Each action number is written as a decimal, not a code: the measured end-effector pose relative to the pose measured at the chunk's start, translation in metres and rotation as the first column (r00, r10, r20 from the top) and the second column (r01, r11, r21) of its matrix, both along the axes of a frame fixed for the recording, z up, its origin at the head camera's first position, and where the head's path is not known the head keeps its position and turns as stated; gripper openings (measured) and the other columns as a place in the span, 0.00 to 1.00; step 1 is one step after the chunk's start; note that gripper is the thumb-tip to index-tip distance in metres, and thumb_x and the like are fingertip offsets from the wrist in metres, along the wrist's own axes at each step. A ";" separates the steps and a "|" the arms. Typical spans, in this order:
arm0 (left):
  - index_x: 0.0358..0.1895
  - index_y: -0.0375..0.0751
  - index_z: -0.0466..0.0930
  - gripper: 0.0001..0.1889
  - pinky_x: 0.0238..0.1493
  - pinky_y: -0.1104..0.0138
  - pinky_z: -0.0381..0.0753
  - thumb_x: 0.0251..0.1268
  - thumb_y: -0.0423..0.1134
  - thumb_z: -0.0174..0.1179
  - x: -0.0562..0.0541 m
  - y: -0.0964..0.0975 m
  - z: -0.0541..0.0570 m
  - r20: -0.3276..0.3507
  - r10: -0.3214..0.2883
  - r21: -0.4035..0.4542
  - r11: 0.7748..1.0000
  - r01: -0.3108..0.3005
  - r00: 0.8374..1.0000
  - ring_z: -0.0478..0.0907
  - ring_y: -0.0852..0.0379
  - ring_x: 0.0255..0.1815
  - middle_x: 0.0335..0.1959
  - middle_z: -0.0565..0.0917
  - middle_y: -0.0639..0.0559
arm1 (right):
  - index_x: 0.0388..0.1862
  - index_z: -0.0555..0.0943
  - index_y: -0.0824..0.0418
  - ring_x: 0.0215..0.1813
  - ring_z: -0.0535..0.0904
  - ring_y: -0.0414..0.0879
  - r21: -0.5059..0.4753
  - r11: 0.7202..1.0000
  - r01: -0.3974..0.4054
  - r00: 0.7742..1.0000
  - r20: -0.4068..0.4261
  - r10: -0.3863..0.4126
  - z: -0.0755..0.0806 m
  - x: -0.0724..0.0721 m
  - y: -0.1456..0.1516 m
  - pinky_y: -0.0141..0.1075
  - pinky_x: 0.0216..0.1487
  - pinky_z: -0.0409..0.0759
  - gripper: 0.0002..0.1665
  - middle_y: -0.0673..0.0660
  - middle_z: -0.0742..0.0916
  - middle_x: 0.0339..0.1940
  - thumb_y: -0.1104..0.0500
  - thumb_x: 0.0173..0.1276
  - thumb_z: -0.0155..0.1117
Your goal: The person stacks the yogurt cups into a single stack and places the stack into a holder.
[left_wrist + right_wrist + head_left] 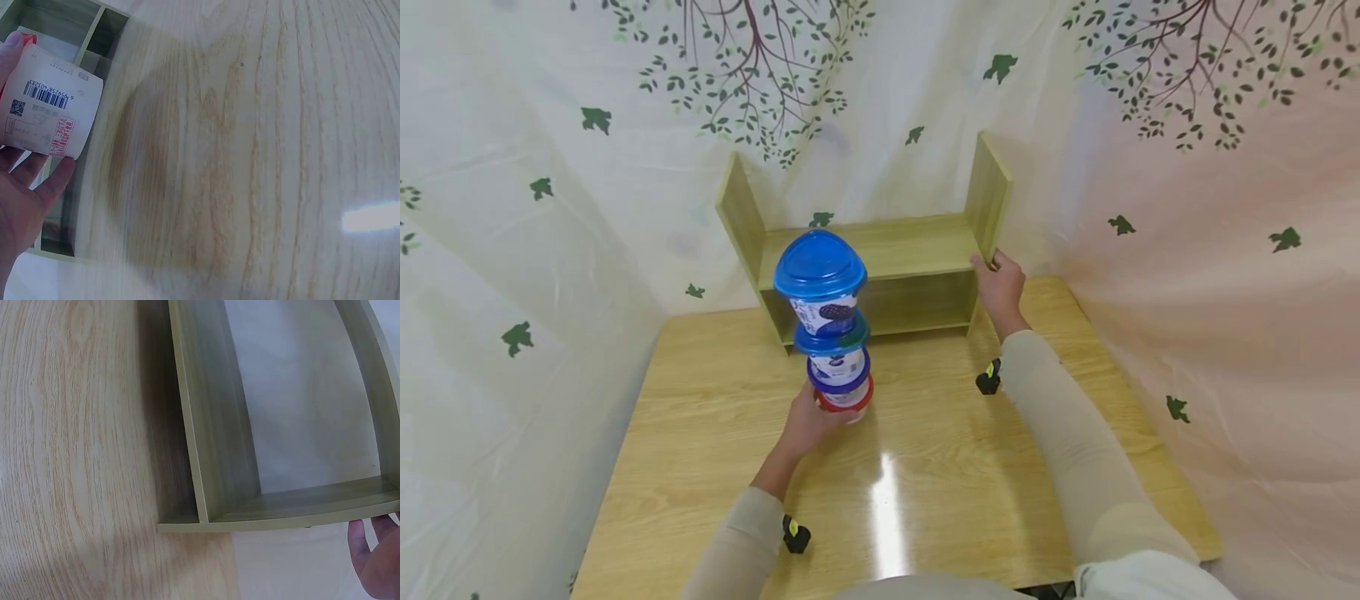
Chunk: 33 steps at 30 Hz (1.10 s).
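The left hand (pixel 808 421) has its grip clamped on the bottom tub (pixel 53 103), red at the rim, of a stack of four tubs (pixel 831 321) held above the desk (pixel 715 400), just left of its middle. A purple lid and two blue lids show higher up the stack. On the far side stands a wooden shelf (pixel 880 250); the right hand (pixel 1002 287) has its grip pinched on the shelf's right side panel (pixel 988 196).
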<state>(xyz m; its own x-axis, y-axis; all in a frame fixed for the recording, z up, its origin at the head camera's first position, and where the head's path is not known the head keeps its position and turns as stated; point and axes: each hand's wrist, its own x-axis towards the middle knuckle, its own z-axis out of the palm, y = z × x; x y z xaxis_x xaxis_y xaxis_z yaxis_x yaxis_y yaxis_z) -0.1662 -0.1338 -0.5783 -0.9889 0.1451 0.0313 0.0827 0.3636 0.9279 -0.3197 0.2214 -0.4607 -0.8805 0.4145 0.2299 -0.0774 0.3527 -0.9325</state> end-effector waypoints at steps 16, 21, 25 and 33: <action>0.73 0.62 0.62 0.47 0.67 0.43 0.70 0.49 0.49 0.80 -0.009 0.026 0.012 -0.028 -0.117 0.046 0.992 0.119 0.993 0.72 0.48 0.67 0.66 0.75 0.58 | 0.47 0.89 0.62 0.54 0.85 0.51 0.040 0.998 0.044 0.999 0.005 -0.044 -0.002 -0.001 -0.001 0.42 0.48 0.84 0.15 0.60 0.89 0.49 0.53 0.69 0.70; 0.72 0.64 0.61 0.47 0.67 0.44 0.70 0.50 0.48 0.80 -0.011 0.028 0.018 -0.022 -0.113 0.045 0.992 0.114 0.993 0.73 0.49 0.67 0.66 0.75 0.59 | 0.46 0.90 0.62 0.53 0.86 0.50 0.044 0.998 0.046 0.999 -0.008 -0.046 -0.002 -0.002 -0.001 0.41 0.47 0.84 0.15 0.59 0.89 0.48 0.53 0.68 0.70; 0.72 0.65 0.61 0.47 0.67 0.44 0.70 0.50 0.47 0.80 -0.014 0.028 0.024 -0.016 -0.117 0.062 0.991 0.118 0.993 0.73 0.50 0.66 0.65 0.75 0.60 | 0.46 0.90 0.61 0.53 0.85 0.51 0.050 0.998 0.049 0.999 -0.009 -0.049 -0.001 -0.002 -0.002 0.42 0.47 0.84 0.14 0.59 0.89 0.48 0.53 0.68 0.70; 0.71 0.59 0.64 0.45 0.66 0.45 0.72 0.50 0.48 0.80 -0.026 0.032 0.033 -0.071 -0.134 0.039 0.990 0.137 0.988 0.75 0.50 0.63 0.63 0.78 0.58 | 0.48 0.89 0.62 0.55 0.85 0.52 0.047 0.997 0.055 0.998 0.000 -0.055 -0.001 -0.001 -0.003 0.43 0.51 0.84 0.15 0.61 0.89 0.49 0.54 0.69 0.70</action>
